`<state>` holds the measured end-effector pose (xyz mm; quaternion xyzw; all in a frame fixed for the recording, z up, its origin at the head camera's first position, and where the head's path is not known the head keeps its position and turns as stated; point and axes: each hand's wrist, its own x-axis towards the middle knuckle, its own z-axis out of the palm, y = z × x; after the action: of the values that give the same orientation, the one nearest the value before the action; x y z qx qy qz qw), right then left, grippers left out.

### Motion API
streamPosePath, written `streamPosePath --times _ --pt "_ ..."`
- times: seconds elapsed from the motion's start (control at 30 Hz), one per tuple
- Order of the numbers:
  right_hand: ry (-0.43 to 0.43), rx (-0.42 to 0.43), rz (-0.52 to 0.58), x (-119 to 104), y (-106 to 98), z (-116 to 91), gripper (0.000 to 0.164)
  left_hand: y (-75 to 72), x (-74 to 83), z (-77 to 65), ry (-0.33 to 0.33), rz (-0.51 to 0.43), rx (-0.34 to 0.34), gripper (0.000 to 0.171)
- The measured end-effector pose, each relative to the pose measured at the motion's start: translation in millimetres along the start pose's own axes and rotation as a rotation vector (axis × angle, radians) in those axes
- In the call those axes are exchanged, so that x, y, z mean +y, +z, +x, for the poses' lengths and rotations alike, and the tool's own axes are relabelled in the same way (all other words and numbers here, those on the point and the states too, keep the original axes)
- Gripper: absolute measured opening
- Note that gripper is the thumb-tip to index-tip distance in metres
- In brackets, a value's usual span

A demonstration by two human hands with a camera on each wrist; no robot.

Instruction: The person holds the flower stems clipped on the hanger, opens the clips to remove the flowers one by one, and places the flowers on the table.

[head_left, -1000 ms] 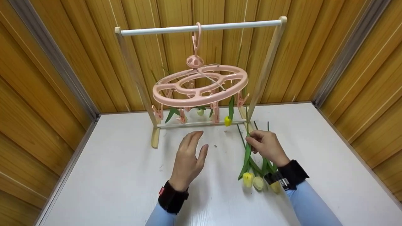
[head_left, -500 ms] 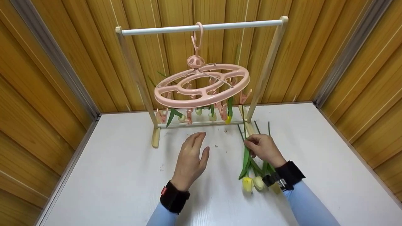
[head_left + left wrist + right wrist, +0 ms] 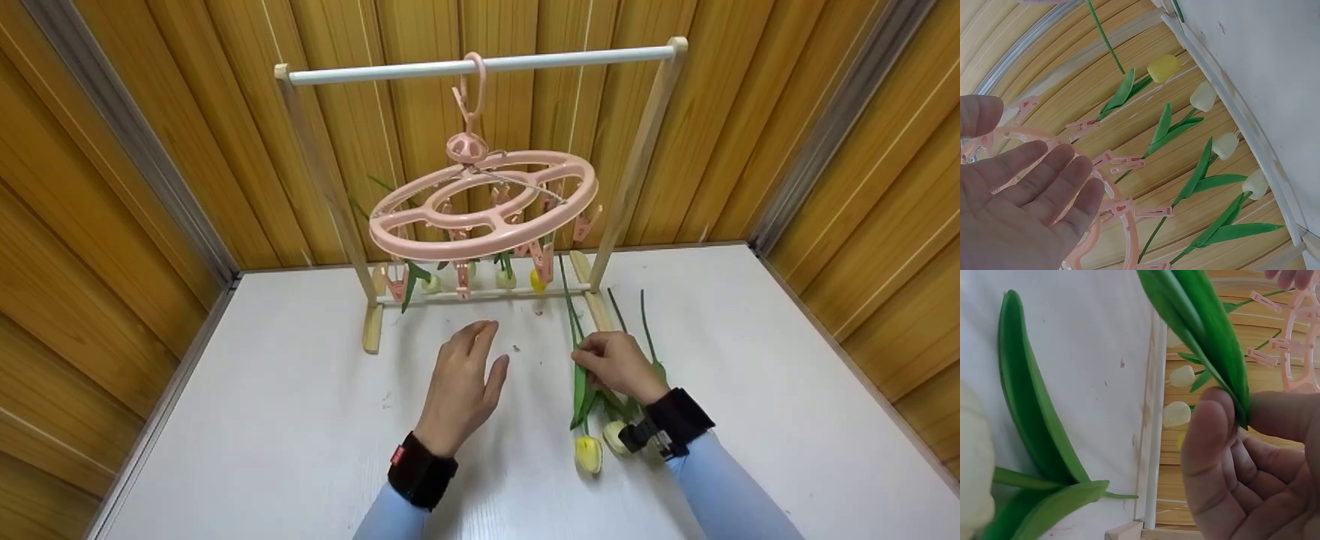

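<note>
My right hand pinches an artificial yellow tulip by its stem and leaf. The bloom points toward me and the stem toward the rack. In the right wrist view, thumb and finger close on the green leaf. Beside it lies a cream tulip, partly hidden by the wrist camera. My left hand holds nothing; its fingers are extended above the table, before a round pink clip hanger. From the hanger's clips, a yellow tulip and several white tulips hang bloom-down.
A wooden rack with a white top bar carries the hanger by its hook. One pink clip at the ring's right side holds no flower. Another stem lies right of my right hand. Wood-patterned walls enclose the white table.
My right hand has shifted left and nearer to me, drawing the yellow tulip along. My left hand has drifted slightly right. The hanger has turned, moving its clips and hanging flowers.
</note>
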<state>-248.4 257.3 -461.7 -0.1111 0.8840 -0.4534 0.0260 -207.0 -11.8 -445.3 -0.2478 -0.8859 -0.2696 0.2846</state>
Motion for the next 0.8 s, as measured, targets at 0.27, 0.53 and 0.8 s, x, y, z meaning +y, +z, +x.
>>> streamPosePath --times 0.27,0.53,0.8 --pt "0.038 -0.043 -0.054 1 10 2 0.017 5.6 -0.1 -2.6 0.006 0.05 -0.02 0.042" --pt "0.04 -0.086 -0.085 6 17 4 0.016 13.3 -1.3 -5.8 0.027 0.109 -0.02 0.041" --pt "0.049 -0.137 -0.075 8 21 6 0.016 15.2 -0.2 -7.5 0.011 0.117 -0.071 0.042"
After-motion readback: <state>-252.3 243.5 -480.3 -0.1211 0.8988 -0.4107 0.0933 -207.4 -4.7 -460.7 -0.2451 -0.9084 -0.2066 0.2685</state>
